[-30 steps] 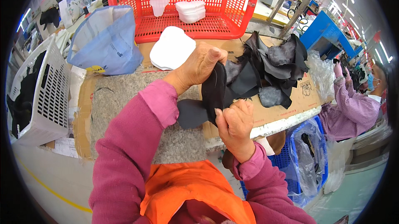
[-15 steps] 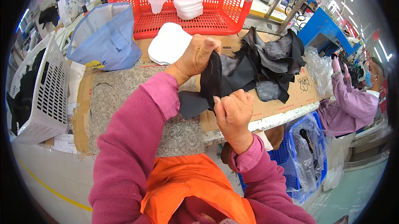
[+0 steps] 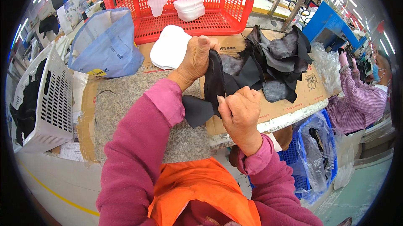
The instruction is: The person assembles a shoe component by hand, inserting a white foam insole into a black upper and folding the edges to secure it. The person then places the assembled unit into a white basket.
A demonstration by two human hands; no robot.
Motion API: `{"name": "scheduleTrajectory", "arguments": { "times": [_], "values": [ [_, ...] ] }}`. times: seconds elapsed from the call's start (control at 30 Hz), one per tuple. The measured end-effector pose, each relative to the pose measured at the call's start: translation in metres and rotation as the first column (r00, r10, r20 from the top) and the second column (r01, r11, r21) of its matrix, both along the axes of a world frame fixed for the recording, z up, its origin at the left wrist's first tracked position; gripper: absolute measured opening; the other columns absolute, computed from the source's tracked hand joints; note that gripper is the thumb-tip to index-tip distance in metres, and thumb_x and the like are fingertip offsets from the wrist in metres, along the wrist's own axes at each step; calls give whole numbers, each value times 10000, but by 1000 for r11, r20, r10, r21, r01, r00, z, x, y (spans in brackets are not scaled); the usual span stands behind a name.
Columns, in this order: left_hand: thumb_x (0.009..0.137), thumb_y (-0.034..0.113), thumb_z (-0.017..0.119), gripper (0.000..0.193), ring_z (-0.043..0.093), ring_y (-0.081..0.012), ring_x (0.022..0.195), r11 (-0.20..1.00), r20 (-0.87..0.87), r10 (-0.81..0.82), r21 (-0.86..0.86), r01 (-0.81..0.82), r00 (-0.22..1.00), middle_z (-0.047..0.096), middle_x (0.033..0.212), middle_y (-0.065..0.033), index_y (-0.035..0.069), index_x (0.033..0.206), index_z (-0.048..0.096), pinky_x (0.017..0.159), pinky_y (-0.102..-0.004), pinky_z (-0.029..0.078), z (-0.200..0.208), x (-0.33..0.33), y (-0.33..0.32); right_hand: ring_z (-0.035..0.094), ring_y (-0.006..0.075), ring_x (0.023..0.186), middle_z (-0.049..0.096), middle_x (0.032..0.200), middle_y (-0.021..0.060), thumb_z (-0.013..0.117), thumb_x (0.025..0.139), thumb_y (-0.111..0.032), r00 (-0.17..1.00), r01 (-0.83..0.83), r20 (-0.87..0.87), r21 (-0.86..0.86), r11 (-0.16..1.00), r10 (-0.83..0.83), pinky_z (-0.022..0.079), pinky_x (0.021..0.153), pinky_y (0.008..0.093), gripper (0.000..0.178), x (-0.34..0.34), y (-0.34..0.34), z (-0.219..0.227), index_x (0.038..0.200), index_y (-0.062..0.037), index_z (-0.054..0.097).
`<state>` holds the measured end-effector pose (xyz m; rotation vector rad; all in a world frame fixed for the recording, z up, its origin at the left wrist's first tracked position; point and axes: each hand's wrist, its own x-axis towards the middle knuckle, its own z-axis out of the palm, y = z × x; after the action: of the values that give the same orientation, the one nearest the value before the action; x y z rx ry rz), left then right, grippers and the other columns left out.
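My left hand (image 3: pixel 194 60) is closed on the upper end of a black fabric piece (image 3: pixel 213 79) with a seamed, curved edge. Lower down, my right hand (image 3: pixel 241 110) pinches the same piece along its right edge, thumb pointing up. A dark grey flap (image 3: pixel 197 110) hangs out to the left below my left wrist; it seems to belong to the piece. Just beyond my left hand lies a stack of white rounded pads (image 3: pixel 170 48). To the right, a loose pile of black and grey fabric pieces (image 3: pixel 281 58) rests on cardboard (image 3: pixel 302 87).
A red plastic basket (image 3: pixel 184 27) with white pads stands at the back. At left are a blue bag (image 3: pixel 105 43) and a white basket (image 3: pixel 52 104) of black pieces. A blue crate (image 3: pixel 296 154) sits below the table's right edge. A co-worker (image 3: pixel 361 92) is at far right.
The view has shifted slightly. Both hands keep their grip on the black piece, and its grey flap hangs lower and more tilted than before.
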<state>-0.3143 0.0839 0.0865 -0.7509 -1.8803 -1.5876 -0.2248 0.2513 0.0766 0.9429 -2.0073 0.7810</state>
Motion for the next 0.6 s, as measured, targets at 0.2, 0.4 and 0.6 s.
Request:
{"name": "scheduleTrajectory", "arguments": {
  "times": [0.2, 0.4, 0.6],
  "values": [
    [959, 727, 158, 826, 307, -106, 493, 999, 3, -41, 6, 41, 999, 339, 527, 0, 42, 560, 389, 474, -291, 233, 4, 0, -3, 471, 219, 648, 465, 613, 19, 730, 770, -52, 999, -38, 30, 0, 999, 38, 302, 673, 372, 256, 3, 4, 4, 690, -106, 493],
    [950, 738, 171, 828, 317, -101, 497, 995, 26, -80, 56, 78, 996, 342, 533, 1, 39, 564, 391, 475, -280, 234, -2, -2, -1, 476, 217, 650, 473, 616, 19, 724, 777, -53, 999, -27, 35, 47, 999, 25, 305, 682, 373, 248, 3, 5, 9, 693, -106, 498],
    [967, 710, 154, 829, 366, -138, 487, 999, -27, -7, -47, 5, 1000, 376, 533, -35, 25, 586, 424, 480, -301, 270, 9, 5, -4, 485, 221, 654, 472, 625, 24, 727, 775, -53, 999, -35, 28, 48, 998, 34, 308, 678, 379, 252, 7, 10, 9, 686, -104, 497]
  ]
}}
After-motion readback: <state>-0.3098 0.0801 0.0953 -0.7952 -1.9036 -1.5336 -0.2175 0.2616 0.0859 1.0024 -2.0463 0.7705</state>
